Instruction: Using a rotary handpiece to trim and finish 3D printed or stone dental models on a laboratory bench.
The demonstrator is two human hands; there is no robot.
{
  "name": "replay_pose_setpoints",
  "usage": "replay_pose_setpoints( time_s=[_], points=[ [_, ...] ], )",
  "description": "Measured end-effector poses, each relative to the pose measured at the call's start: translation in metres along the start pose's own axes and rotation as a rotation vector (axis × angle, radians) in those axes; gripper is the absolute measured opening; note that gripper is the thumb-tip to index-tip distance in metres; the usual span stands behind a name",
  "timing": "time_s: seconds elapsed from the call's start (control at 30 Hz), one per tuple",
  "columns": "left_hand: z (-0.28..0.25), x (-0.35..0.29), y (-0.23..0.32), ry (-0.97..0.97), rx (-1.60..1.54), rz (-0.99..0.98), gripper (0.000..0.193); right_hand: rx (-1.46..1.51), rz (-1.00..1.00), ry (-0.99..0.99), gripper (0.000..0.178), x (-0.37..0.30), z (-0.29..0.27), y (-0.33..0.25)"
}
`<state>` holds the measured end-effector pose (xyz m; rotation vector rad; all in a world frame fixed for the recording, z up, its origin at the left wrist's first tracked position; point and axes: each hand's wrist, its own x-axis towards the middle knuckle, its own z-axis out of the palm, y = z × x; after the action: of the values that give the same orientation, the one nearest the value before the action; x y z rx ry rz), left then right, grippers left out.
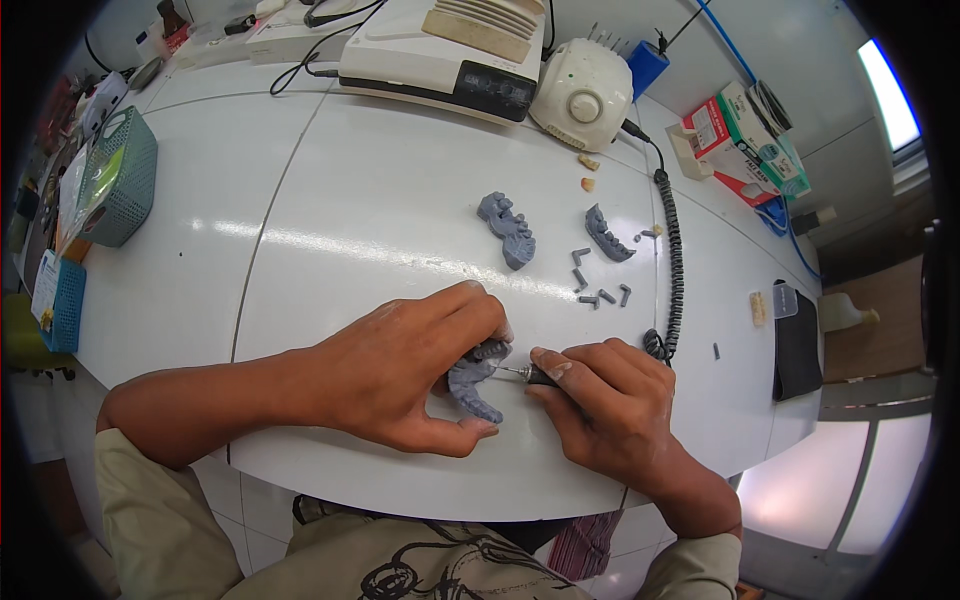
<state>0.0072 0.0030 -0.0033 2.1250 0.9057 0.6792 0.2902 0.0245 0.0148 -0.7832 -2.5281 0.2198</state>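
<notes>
My left hand (405, 370) grips a grey dental model (472, 388), a curved arch with teeth, low over the front of the white table. Its thumb lies by the arch's near end, and the fingers curl over the far end. In my right hand (615, 400) is a dark rotary handpiece (540, 375), held like a pen. The handpiece's thin metal bur points left and meets the inner side of the arch, or nearly so; exact contact is too small to tell. Farther off stand a grey dental model (508, 230) and a smaller grey arch piece (608, 235).
Several short grey pegs (605, 297) lie beyond my right hand. A black coiled cord (673, 260) runs along the right to a white control box (583, 95) with a knob. A large white machine (440, 70) stands at the back; teal baskets (120, 180) line the left edge.
</notes>
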Motion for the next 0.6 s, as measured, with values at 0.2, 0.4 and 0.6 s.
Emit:
replay_pose_setpoints(
  time_s=[0.2, 0.4, 0.6],
  points=[
    [0.0008, 0.0005, -0.0005, 0.009, 0.004, 0.015, 0.070, -0.005, -0.002, 0.007, 0.032, 0.0005, 0.0006, -0.0005],
    [0.0008, 0.0009, -0.0007, 0.015, 0.008, 0.027, 0.070, -0.010, 0.000, 0.002, 0.032, 0.0012, 0.0000, -0.0009],
    [0.0006, 0.0005, 0.0000, 0.004, 0.001, 0.010, 0.069, -0.015, 0.003, -0.001, 0.032, 0.0006, 0.0001, -0.0010]
  ],
)
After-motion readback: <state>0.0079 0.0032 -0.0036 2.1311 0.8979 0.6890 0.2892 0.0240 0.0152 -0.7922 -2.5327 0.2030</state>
